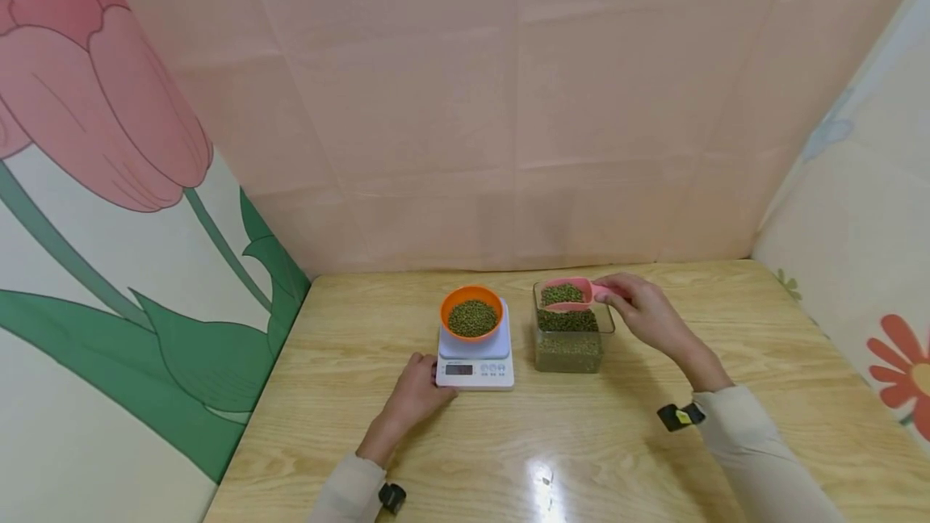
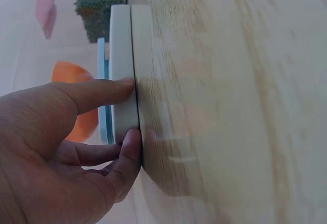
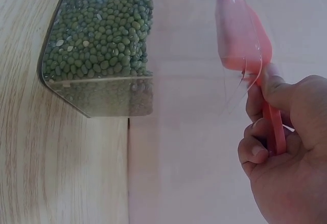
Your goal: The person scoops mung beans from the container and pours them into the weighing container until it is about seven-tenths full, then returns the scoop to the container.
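Observation:
My right hand (image 1: 649, 317) grips the handle of a pink scoop (image 3: 242, 40), fingers wrapped round it. Green mung beans (image 1: 563, 294) lie in the scoop, which is over the top of a clear plastic container (image 1: 569, 357). That container is filled to about half its height with more mung beans (image 3: 97, 35). To its left, a white kitchen scale (image 1: 475, 378) carries an orange bowl (image 1: 471, 336) of mung beans. At the scale's front left corner, my left hand (image 1: 416, 394) holds its edges, thumb along the front and fingers at the side (image 2: 127, 147).
Everything stands on a wood-grain table (image 1: 349, 337). A pink covering (image 1: 436, 103) rises behind the table's back edge. Flower-painted walls flank it, with a large tulip (image 1: 109, 95) at left and a red flower (image 1: 901, 370) at right.

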Demonstrator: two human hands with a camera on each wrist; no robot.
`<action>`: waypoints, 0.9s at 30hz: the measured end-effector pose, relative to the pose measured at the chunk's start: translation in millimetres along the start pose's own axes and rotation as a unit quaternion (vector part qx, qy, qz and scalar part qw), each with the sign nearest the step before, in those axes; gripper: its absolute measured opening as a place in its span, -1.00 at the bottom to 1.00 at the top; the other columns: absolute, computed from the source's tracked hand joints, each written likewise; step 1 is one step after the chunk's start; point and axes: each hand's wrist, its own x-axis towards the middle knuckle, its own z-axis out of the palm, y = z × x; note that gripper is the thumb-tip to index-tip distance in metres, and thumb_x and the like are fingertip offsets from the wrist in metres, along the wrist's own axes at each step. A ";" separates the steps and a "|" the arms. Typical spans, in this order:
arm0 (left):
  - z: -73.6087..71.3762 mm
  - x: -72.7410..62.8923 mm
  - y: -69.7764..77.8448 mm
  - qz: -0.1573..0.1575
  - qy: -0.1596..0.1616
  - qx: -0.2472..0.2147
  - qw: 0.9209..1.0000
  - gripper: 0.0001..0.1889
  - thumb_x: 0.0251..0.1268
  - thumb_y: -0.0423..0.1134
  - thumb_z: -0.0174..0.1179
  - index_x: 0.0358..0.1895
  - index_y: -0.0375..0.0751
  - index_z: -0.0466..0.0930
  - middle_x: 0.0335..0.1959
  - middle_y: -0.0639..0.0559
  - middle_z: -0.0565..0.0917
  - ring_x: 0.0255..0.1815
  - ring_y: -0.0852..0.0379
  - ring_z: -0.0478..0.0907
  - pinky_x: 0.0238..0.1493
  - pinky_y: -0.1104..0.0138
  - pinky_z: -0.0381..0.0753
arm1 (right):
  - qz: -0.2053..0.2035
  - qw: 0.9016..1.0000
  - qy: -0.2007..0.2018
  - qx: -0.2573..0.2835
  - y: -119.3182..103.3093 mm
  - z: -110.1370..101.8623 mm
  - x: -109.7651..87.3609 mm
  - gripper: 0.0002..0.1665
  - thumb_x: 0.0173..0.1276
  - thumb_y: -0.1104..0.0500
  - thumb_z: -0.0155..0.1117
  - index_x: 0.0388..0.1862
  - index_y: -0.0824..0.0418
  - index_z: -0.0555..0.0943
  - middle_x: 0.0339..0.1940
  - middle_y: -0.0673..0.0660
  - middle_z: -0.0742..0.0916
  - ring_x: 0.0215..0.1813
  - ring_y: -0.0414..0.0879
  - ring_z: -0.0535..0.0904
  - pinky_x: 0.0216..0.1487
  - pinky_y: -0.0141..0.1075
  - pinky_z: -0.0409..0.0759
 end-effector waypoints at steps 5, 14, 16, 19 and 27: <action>0.1 -1.5 0.4 0.003 -0.001 0.000 1.000 -0.50 0.24 -0.25 0.54 0.21 -0.38 0.67 -0.06 -0.10 0.58 -0.10 0.06 0.41 -0.04 0.22 0.56 | 0.000 1.000 -0.002 0.004 -3.0 0.4 2.6 -0.76 0.58 0.24 0.29 0.10 0.33 0.74 -0.08 0.25 0.81 -0.20 0.10 0.68 -0.24 -0.33 0.57; 0.2 -0.7 2.0 -0.003 -0.002 0.001 1.000 -0.47 0.23 -0.26 0.54 0.22 -0.43 0.64 -0.07 -0.12 0.55 -0.12 0.05 0.43 -0.05 0.20 0.57 | -0.005 1.000 0.004 -0.001 -7.0 -2.4 5.7 -0.78 0.57 0.25 0.31 0.07 0.33 0.75 -0.12 0.24 0.81 -0.25 -0.14 0.61 -0.24 -0.33 0.56; 0.1 -1.2 2.3 -0.004 -0.003 0.000 1.000 -0.47 0.23 -0.26 0.54 0.22 -0.43 0.64 -0.07 -0.12 0.55 -0.12 0.05 0.43 -0.05 0.20 0.58 | -0.002 1.000 0.003 -0.001 -7.0 -2.9 6.1 -0.78 0.57 0.25 0.31 0.07 0.33 0.74 -0.13 0.23 0.81 -0.25 -0.19 0.60 -0.24 -0.33 0.56; 0.4 -1.5 2.5 -0.002 -0.002 0.000 1.000 -0.47 0.23 -0.27 0.54 0.22 -0.43 0.64 -0.07 -0.12 0.55 -0.12 0.05 0.43 -0.04 0.19 0.58 | 0.003 1.000 -0.001 -0.001 -7.1 -3.8 6.5 -0.77 0.57 0.25 0.30 0.08 0.34 0.74 -0.12 0.24 0.81 -0.26 -0.20 0.59 -0.24 -0.33 0.55; 0.1 -2.7 3.6 0.000 0.003 0.005 1.000 -0.47 0.23 -0.27 0.54 0.21 -0.44 0.64 -0.05 -0.14 0.57 -0.10 0.04 0.45 -0.01 0.15 0.61 | 0.008 1.000 -0.007 0.000 -8.8 -6.5 8.1 -0.73 0.59 0.21 0.29 0.13 0.32 0.73 -0.09 0.24 0.81 -0.28 -0.13 0.58 -0.26 -0.32 0.53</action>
